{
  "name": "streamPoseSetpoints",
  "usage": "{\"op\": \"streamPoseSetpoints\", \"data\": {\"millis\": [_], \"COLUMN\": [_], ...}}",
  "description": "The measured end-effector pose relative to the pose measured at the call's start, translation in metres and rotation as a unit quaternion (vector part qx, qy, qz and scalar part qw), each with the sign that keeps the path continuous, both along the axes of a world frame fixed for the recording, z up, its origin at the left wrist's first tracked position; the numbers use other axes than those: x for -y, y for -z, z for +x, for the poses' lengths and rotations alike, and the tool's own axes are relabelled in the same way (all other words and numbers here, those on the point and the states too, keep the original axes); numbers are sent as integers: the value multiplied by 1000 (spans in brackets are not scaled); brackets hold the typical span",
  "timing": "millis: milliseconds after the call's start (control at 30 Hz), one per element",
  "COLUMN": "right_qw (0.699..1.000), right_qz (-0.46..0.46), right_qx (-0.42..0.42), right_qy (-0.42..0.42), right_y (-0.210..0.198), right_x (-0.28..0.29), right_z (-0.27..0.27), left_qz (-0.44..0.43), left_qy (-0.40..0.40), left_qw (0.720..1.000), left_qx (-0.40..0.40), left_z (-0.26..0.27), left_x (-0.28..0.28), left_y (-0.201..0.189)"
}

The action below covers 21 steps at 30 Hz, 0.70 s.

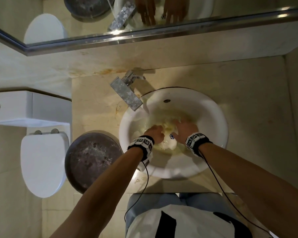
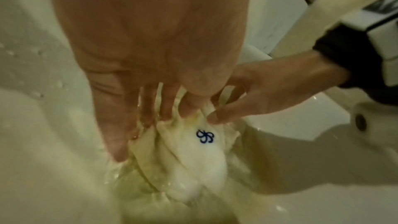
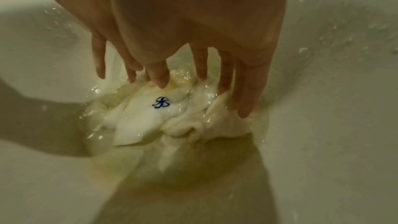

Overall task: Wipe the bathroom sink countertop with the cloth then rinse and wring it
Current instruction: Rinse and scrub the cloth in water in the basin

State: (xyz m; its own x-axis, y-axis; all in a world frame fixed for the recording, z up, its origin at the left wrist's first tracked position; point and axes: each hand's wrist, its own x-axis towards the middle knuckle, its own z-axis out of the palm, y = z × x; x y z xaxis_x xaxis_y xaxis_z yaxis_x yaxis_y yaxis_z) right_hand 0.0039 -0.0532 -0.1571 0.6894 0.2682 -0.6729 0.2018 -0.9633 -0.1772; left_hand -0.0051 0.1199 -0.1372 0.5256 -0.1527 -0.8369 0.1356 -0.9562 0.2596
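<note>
A soaked white cloth (image 1: 169, 145) with a small blue logo lies bunched at the bottom of the round white sink (image 1: 218, 117), in yellowish water. Both hands are down in the bowl on it. My left hand (image 1: 156, 133) digs its fingers (image 2: 116, 142) into the folds of the cloth (image 2: 193, 159) and gathers them. My right hand (image 1: 182, 129) pinches the same bunch from the other side, thumb against fingers (image 3: 247, 105), just above the logo on the cloth (image 3: 150, 122). In the left wrist view the right hand (image 2: 217, 113) reaches in from the right.
A chrome faucet (image 1: 126, 93) juts over the bowl's back left rim. The beige marble countertop (image 1: 256, 100) surrounds the sink, with drops of water at its front edge. A dark metal basin (image 1: 91, 160) sits left of the sink, a toilet (image 1: 41, 164) further left, a mirror (image 1: 230, 4) behind.
</note>
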Motion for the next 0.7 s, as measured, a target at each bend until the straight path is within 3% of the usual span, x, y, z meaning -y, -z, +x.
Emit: {"op": "streamPoseSetpoints", "data": {"millis": [100,167,333,467,600,700], "right_qw": [998,997,997,998,998,997], "right_qz": [28,35,-3,-50,-4,-6], "right_qx": [-45,-71,-34,-13,-50,-47], "right_qy": [24,10,-70,-46,-27,-61], "right_y": [5,7,4,3,3,0], "right_x": [-5,-6,3,2,-13,-8], "right_z": [-7,-5,3,-1,-10,-12], "left_qz": [-64,-77,9,109,53,44], "left_qy": [-28,14,123,146,155,199], "left_qw": [997,997,992,981,982,977], "left_qx": [16,-3,25,73,93,66], "left_z": [-6,-11,-7,-3,-13,-20], "left_x": [16,23,-4,-6,19,20], "left_y": [-3,-3,-8,-1,-1,4]}}
